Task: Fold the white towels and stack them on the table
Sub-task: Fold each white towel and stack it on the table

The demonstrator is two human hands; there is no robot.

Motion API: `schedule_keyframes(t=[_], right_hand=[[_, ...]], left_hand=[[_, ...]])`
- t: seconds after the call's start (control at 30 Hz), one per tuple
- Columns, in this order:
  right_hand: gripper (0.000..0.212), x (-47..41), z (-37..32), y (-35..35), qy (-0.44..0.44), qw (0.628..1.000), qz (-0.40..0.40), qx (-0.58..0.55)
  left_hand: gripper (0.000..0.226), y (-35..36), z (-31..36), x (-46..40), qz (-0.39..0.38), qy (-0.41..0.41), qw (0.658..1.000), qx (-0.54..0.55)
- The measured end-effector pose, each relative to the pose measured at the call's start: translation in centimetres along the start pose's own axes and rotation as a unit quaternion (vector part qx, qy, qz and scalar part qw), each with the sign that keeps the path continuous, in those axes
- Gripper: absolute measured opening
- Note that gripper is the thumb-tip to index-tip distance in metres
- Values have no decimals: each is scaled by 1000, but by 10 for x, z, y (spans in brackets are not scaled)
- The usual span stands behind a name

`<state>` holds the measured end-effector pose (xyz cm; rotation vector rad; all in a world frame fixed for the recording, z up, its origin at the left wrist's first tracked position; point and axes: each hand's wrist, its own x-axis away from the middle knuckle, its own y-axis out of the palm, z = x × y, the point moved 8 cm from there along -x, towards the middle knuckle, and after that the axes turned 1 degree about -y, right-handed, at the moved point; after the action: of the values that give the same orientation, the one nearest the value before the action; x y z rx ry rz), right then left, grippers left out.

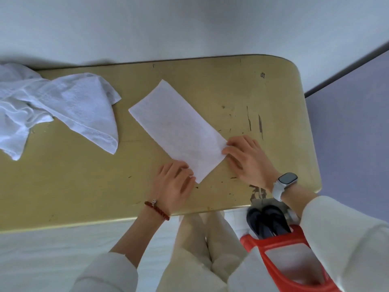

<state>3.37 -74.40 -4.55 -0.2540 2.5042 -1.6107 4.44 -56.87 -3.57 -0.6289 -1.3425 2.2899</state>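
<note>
free: table [273, 98] right end | blocked: left, crumpled towels [63, 106]

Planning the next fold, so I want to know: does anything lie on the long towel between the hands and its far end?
Nothing visible does. The folded towel lies flat and bare from the left hand and right hand to its far end; the unfolded towels lie apart, to its left.

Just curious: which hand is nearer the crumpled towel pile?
Left. The left hand is at the folded towel's near corner, closer to the crumpled pile; the right hand is farther.
</note>
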Motion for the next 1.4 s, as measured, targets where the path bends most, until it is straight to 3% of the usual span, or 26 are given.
schedule_keyframes(t=[0.2, 0.33, 0.47, 0.57, 0.7, 0.8, 0.9, 1.03, 1.2, 1.4], right_hand=[[14, -12, -2, 1, -56, 998, -19, 17], [34, -16, -2, 7, -29, 998, -1, 48], [8, -19, -8, 0, 10, 1000, -5, -4], [21, -17, -10, -2, 44, 996, -10, -75], [15, -11, -15, -13, 78, 977, 26, -199], [20, -7, -22, -17, 107, 964, -11, -243], [28, -6, -30, -13, 100, 966, -92, -222], [12, -13, -32, -15, 96, 966, -136, -197], [5, -60, -32, -32, 189, 927, -35, -322], [22, -114, -25, -6, 262, 931, 37, -252]], left_hand=[[53, 20, -3, 5, -47, -110, 990, -77], [49, 20, -5, -6, -36, -153, 982, -107], [28, 11, -6, -11, 20, -91, 990, -103], [13, -1, -6, -13, 55, -31, 995, -80], [11, -26, -4, -15, 82, 0, 997, 18], [24, -42, -14, -20, 45, -130, 984, 117], [17, -41, -29, -16, -8, -285, 929, 237], [20, -43, -31, -15, -23, -298, 920, 254], [19, -48, -58, -29, 51, -387, 884, 256], [26, -34, -98, -53, 72, -480, 857, 174]])
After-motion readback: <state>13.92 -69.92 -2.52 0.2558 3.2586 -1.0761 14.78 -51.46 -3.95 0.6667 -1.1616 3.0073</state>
